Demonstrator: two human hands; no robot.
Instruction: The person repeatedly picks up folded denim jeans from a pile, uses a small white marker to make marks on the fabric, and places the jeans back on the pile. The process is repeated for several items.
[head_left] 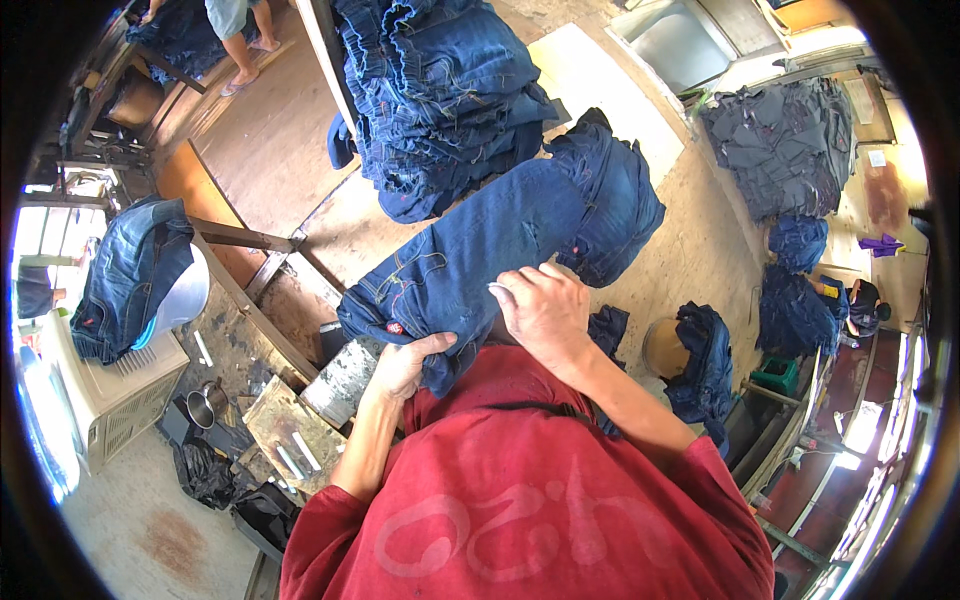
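A pair of dark blue denim jeans [470, 235] lies folded lengthwise in front of my body, its waistband end at the left with a small red tag. My left hand [408, 366] is closed on that end, thumb on top of the cloth. At the near edge of the same jeans, my right hand [545, 312] has its fingers curled against the fabric; the fingertips are partly hidden. The far right end overlaps a bundle of more denim [612, 205]. Just beyond stands a tall stack of blue jeans [440, 105].
On the left, denim [135, 275] hangs over a white rounded thing beside a beige box [130, 385]. A metal cup [207, 404] stands on the worn bench. Dark grey garments [780, 145] are heaped at the right. Another person's legs [240, 45] show at the far left.
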